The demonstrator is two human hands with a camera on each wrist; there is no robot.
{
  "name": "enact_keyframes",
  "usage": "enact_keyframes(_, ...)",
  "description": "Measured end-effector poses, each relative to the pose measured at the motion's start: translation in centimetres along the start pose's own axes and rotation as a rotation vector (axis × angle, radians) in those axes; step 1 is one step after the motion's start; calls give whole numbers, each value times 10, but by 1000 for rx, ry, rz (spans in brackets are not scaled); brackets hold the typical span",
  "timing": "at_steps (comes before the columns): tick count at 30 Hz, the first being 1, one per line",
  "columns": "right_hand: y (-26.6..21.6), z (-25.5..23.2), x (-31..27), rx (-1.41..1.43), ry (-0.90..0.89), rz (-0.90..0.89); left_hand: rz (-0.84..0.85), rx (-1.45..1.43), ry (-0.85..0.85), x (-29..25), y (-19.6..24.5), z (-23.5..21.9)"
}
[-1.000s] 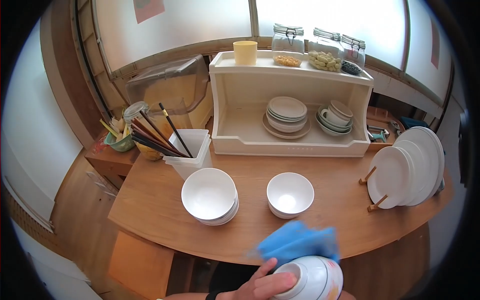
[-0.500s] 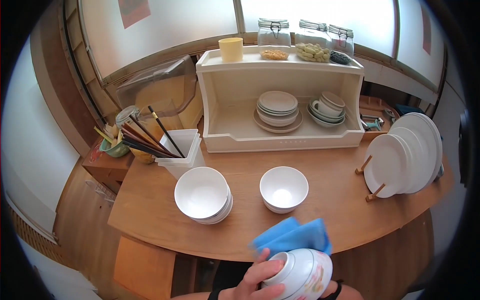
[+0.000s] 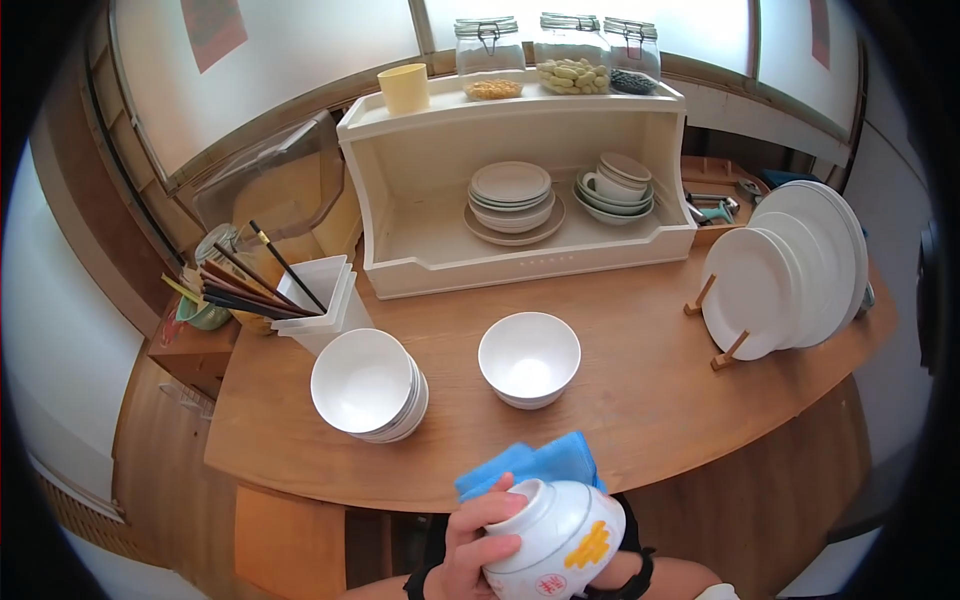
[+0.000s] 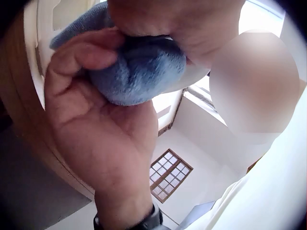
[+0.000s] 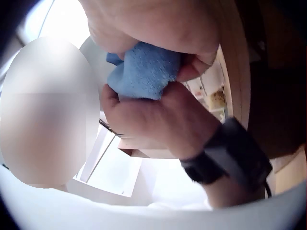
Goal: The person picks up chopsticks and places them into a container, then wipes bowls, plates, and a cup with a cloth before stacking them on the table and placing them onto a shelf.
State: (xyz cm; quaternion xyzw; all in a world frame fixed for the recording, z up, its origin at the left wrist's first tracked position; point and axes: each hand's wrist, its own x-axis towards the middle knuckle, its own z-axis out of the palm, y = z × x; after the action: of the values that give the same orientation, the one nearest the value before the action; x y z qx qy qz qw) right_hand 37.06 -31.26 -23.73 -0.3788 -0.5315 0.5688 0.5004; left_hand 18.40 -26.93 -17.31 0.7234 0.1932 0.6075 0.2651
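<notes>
In the head view my left hand grips an upturned, tilted white bowl by its foot ring and side. Yellow and red patterns show on the bowl's outside. A blue cloth sticks out beyond its far side, and both wrist views show the cloth bunched between the hands, under curled fingers. My right hand is mostly hidden behind the bowl in the head view and holds the cloth against it. Ahead on the table stand a stack of white bowls and a shorter bowl stack.
Plates stand upright in a wooden rack at the right. A white container of chopsticks is at the left. Behind, a cream shelf bears plates, a cup and glass jars. The table's curved edge lies close to the hands.
The bowl has turned in my hands, bringing its yellow pattern into sight. The cloth has shifted along with it. The head view has swung, so the tableware sits differently in the picture.
</notes>
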Motion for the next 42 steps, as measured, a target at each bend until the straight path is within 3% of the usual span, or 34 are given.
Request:
enact_keyframes(2,-33,13,52,1,-1,17,-22,1,31,1,1,1)
enact_keyframes(3,-21,-5,31,2,-5,24,38,20,-29,10,4,-2)
enact_keyframes(4,-34,-6,51,4,-8,29,98,39,-90,15,6,-4)
enact_keyframes(6,-8,-45,3,9,-13,43,162,97,-137,13,4,0)
enact_keyframes(8,-26,-10,38,11,-18,58,288,120,-70,7,2,9)
enact_keyframes(9,-23,23,42,14,-17,65,258,112,-78,6,9,8)
enact_keyframes(10,-61,29,101,16,-16,71,258,109,-81,8,10,8)
enact_keyframes(11,-13,21,27,19,-16,76,154,69,-63,10,11,7)
enact_keyframes(13,-15,21,34,26,-20,89,-59,-68,32,16,15,5)
enact_keyframes(14,-13,22,33,32,-23,94,-61,-66,28,10,13,6)
enact_keyframes(15,-7,19,38,215,-45,2,-320,-169,213,-1,11,8)
enact_keyframes(16,-30,15,48,88,-96,-128,-579,-269,402,-8,11,8)
enact_keyframes(17,-44,10,56,102,-117,-154,-776,-715,540,17,19,1)
enact_keyframes(18,-51,5,59,116,-142,-180,-926,-739,633,35,18,-5)
enact_keyframes(20,-37,-6,56,106,-129,-244,-1040,-882,605,34,11,-20)
enact_keyframes(23,-21,-31,41,66,11,-170,-1103,-837,588,35,11,-18)
enact_keyframes(25,-17,-46,38,-375,-94,-337,-1092,-892,573,33,8,-15)
enact_keyframes(26,-18,-45,37,-376,-90,-335,-1077,-945,561,31,7,-13)
enact_keyframes(30,-28,-39,35,-293,-67,-245,-1087,-965,490,24,2,-11)
enact_keyframes(32,-30,-35,36,-207,-73,-225,-1289,-910,299,21,2,-13)
enact_keyframes(39,-35,-23,44,95,-122,-133,-1143,-1168,535,18,2,-21)
enact_keyframes(42,-35,-19,44,220,-123,-89,-1247,-994,541,20,8,-15)
